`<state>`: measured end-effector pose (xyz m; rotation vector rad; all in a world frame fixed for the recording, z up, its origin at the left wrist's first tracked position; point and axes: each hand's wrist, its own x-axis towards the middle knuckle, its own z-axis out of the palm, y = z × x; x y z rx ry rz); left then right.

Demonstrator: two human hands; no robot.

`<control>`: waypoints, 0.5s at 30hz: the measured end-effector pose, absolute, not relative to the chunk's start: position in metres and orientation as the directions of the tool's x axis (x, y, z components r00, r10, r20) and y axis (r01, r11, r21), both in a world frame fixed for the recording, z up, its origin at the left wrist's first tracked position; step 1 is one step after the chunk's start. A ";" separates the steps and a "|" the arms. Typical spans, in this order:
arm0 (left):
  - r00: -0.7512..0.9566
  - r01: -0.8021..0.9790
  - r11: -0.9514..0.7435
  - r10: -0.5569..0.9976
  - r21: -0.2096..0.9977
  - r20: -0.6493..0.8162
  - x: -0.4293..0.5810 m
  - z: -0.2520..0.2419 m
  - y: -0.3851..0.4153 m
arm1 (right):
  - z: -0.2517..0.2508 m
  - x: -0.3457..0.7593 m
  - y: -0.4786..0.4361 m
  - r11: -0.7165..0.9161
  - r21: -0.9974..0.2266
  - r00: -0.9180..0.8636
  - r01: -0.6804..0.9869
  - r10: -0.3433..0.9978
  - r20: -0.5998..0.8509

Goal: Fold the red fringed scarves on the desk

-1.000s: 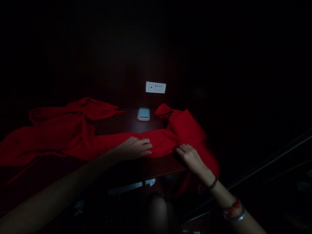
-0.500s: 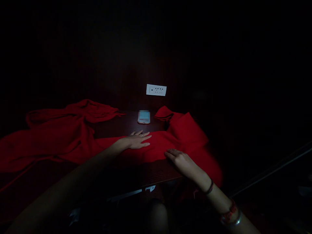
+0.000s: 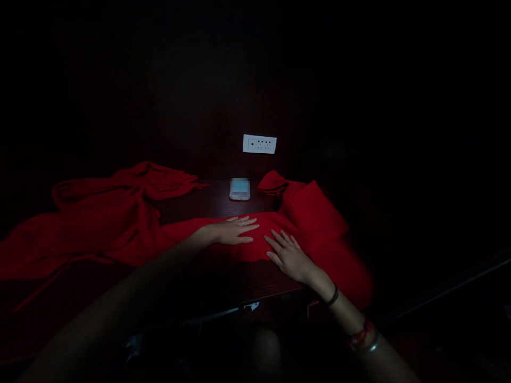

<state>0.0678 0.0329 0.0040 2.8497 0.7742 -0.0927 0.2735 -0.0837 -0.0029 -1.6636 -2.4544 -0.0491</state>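
Note:
A long piece of red cloth (image 3: 319, 213) lies across a dark wooden table, bunched up on the left and hanging past the front edge on the right. My left hand (image 3: 235, 231) rests flat on its middle stretch, fingers spread and a ring on one of them. Close to its right, my right hand (image 3: 288, 256) also lies palm down on the cloth with the fingers apart. Neither hand grips anything. Darkness hides what kind of garment or fabric piece the cloth is.
Behind the cloth a phone (image 3: 240, 189) with a lit, blurred screen lies on the table (image 3: 191, 207). A white power socket (image 3: 259, 144) is on the dark wall beyond. Pale scraps show below the table's front edge. Most of the surroundings are black.
My right hand has turned from edge-on with fingers together to palm down with fingers spread on the cloth. The left hand stays flat on it. The view has shifted slightly.

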 end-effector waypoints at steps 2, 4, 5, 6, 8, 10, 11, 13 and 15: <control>0.846 0.532 -0.826 0.511 0.185 -0.152 0.063 0.007 0.033 | -0.004 0.277 -0.085 0.364 -0.064 -0.361 0.929 0.931 0.062; 0.840 0.540 -0.816 0.511 0.206 -0.181 0.062 0.012 0.036 | 0.000 0.279 -0.087 0.362 -0.068 -0.364 0.930 0.931 -0.024; 0.835 0.547 -0.809 0.510 0.213 -0.207 0.064 0.016 0.038 | 0.004 0.279 -0.088 0.370 -0.072 -0.374 0.926 0.926 -0.047; 0.826 0.556 -0.802 0.506 0.217 -0.247 0.067 0.021 0.040 | 0.009 0.278 -0.087 0.384 -0.073 -0.388 0.920 0.921 -0.046; 0.804 0.577 -0.788 0.502 0.214 -0.320 0.077 0.031 0.046 | 0.018 0.274 -0.081 0.390 -0.050 -0.389 0.919 0.921 0.033; 0.798 0.591 -0.781 0.527 0.205 -0.291 0.091 0.037 0.051 | 0.026 0.274 -0.069 0.319 0.013 -0.318 0.948 0.938 0.138; 0.799 0.596 -0.777 0.550 0.203 -0.242 0.097 0.038 0.053 | 0.028 0.276 -0.062 0.259 0.054 -0.264 0.964 0.951 0.159; 0.790 0.613 -0.764 0.590 0.202 -0.167 0.108 0.032 0.054 | 0.032 0.288 -0.048 0.171 0.147 -0.193 0.974 0.970 0.151; 0.779 0.627 -0.754 0.607 0.194 -0.157 0.114 0.019 0.053 | 0.037 0.304 -0.037 0.187 0.222 -0.223 0.957 0.963 0.150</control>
